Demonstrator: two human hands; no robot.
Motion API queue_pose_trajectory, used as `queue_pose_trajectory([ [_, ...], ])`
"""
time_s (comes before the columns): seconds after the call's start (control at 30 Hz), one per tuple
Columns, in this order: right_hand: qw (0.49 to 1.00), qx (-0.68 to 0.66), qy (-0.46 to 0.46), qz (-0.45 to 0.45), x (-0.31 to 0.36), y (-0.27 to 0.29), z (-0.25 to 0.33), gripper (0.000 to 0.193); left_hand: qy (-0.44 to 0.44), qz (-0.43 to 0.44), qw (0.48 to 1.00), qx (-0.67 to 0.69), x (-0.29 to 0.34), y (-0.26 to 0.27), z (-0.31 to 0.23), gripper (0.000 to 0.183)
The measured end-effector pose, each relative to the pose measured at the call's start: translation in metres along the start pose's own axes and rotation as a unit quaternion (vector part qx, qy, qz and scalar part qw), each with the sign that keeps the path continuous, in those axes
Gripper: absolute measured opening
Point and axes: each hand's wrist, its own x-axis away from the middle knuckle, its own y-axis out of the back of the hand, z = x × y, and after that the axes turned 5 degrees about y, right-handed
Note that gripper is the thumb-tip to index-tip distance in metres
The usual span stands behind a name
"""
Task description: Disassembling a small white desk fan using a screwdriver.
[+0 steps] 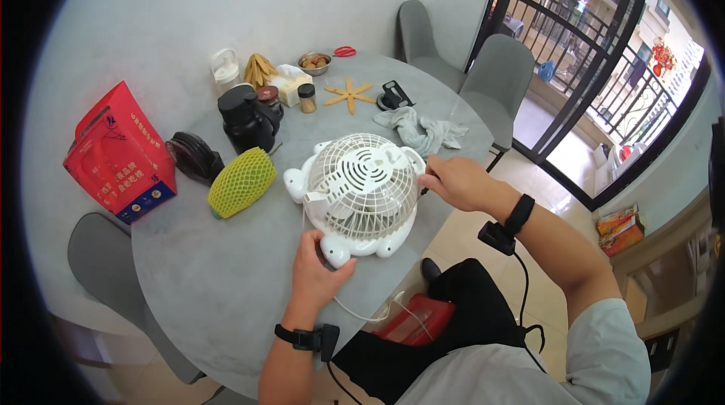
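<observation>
A white electric fan [362, 193] lies on the grey table with its round wire cage and slotted back cover facing up. Rounded white feet stick out around its base. My left hand [317, 269] is closed around the foot at the fan's near left side. At the right edge of the cage, my right hand [461, 182] is closed, fingers curled and thumb pressed in. A small dark bit shows under those fingers, but what they grip is hidden. The fan's white cord [362, 317] drops over the near table edge.
Left of the fan are a netted yellow-green fruit [242, 182], a black jug [248, 119] and a red gift bag [121, 152]. Behind it lie a grey cloth [423, 131], a wooden star-shaped trivet [349, 95] and a bowl [315, 63]. Grey chairs [498, 76] surround the table [219, 292].
</observation>
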Motion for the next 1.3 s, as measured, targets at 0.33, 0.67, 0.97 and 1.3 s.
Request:
queue_pose_trajectory([
  [0.33, 0.994, 0.003, 0.104, -0.021, 0.012, -0.011, -0.002, 0.023, 0.011, 0.02, 1.0, -0.006, 0.001, 0.003, 0.003, 0.068],
  [0.67, 0.977, 0.012, 0.21, -0.045, 0.017, -0.015, -0.007, 0.02, -0.011, 0.018, 1.0, 0.005, -0.001, 0.0, 0.001, 0.067],
  [0.97, 0.998, 0.047, 0.044, 0.021, 0.016, -0.002, 0.014, 0.023, -0.038, 0.012, 0.999, -0.027, -0.004, 0.002, 0.012, 0.066],
  [1.3, 0.993, 0.104, -0.012, 0.056, 0.015, -0.008, 0.011, 0.02, -0.037, 0.011, 0.999, -0.027, -0.003, 0.003, 0.009, 0.065],
])
